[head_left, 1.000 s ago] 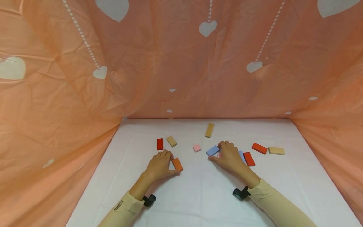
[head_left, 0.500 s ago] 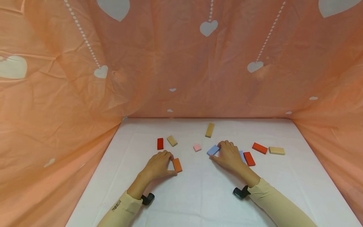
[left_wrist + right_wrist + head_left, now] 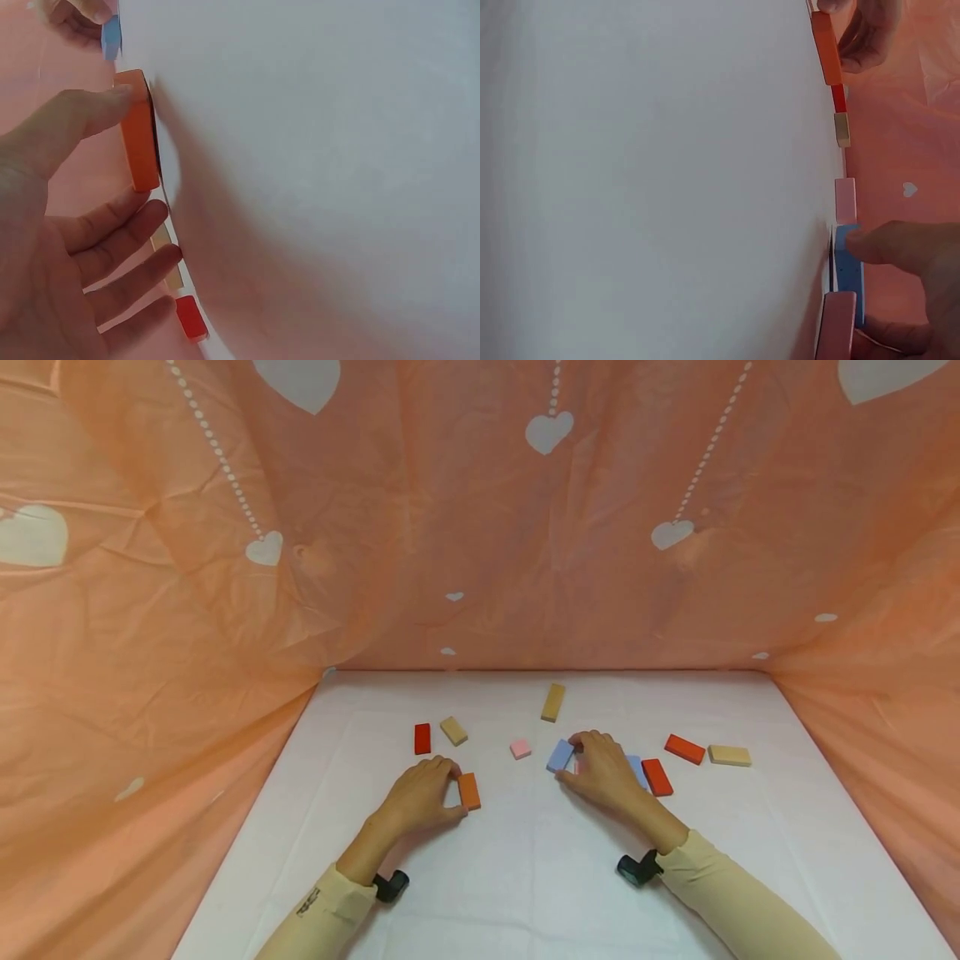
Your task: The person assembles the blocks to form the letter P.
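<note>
My left hand [image 3: 420,797] pinches an orange block [image 3: 468,791] on the white table, thumb at its near end and a fingertip at its far end. In the left wrist view the other fingers spread loosely beside the orange block [image 3: 138,135]. To the right, my right hand [image 3: 602,770] pinches a light blue block [image 3: 560,755] the same way by its two ends. A pink block [image 3: 835,326], partly covered by the hand in the head view, lies close beside that blue one. A small pink block [image 3: 521,749] sits between the hands.
Beyond the left hand lie a red block [image 3: 422,738] and a tan block [image 3: 453,731]. Another tan block [image 3: 552,702] is farther back. Right of my right hand are a second blue block [image 3: 637,770], two red blocks [image 3: 657,777] and a tan one [image 3: 729,756]. An orange curtain [image 3: 480,527] surrounds the table.
The orange block has turned so that its long side points more straight away from me, and my left hand has shifted slightly left. The blue block has turned similarly under my right fingers.
</note>
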